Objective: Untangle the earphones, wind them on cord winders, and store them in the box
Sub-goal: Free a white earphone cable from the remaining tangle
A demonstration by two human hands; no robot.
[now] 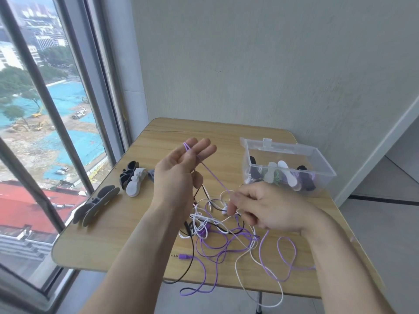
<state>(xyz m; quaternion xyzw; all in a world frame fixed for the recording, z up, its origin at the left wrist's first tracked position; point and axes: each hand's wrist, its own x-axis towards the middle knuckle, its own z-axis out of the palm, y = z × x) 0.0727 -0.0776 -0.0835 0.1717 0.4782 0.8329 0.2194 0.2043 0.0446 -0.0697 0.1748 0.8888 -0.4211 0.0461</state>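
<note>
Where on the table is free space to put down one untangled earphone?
Bare table lies along the far edge, behind the hands, and at the near left corner, below the grey winders. Crowded: the cable tangle and around the clear box.

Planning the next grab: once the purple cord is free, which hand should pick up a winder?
Left, probably. The left hand is nearer the loose winders on the table's left; the right hand is pinching the purple cord over the tangle.

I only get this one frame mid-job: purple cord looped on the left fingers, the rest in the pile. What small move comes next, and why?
Probably draw more purple cord up out of the tangle with the right hand. The cord runs taut from the raised left hand down to the right, and its plug and loops are mixed among white and black cords on the table.
</note>
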